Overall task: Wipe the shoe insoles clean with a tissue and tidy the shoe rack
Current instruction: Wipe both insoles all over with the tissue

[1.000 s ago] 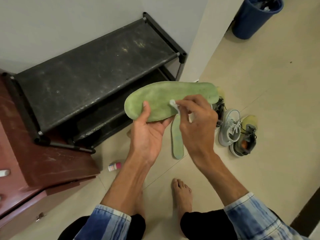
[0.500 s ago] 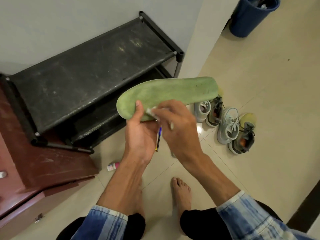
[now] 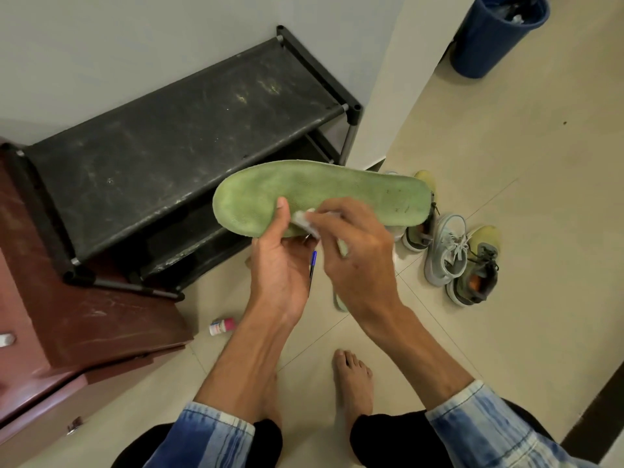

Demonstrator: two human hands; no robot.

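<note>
My left hand point(image 3: 280, 261) grips a green insole point(image 3: 320, 194) from below, thumb on its upper face, holding it level above the floor. My right hand point(image 3: 354, 251) pinches a small white tissue point(image 3: 304, 222) and presses it on the insole's near edge beside my left thumb. A second green insole point(image 3: 341, 302) lies on the floor under my hands, mostly hidden. The black shoe rack point(image 3: 175, 143) stands against the wall on the left, its dusty top shelf bare.
Several shoes point(image 3: 452, 255) sit in a row on the tile floor at right. A blue bin point(image 3: 493, 35) stands at the back right. A brown cabinet point(image 3: 67, 315) is at left, with a small pink-and-white bottle point(image 3: 221, 326) and a blue pen point(image 3: 312, 268) on the floor.
My right hand slid the tissue leftward along the insole toward my left thumb, then stayed there. The insole's right end rose slightly and more shoes came into sight.
</note>
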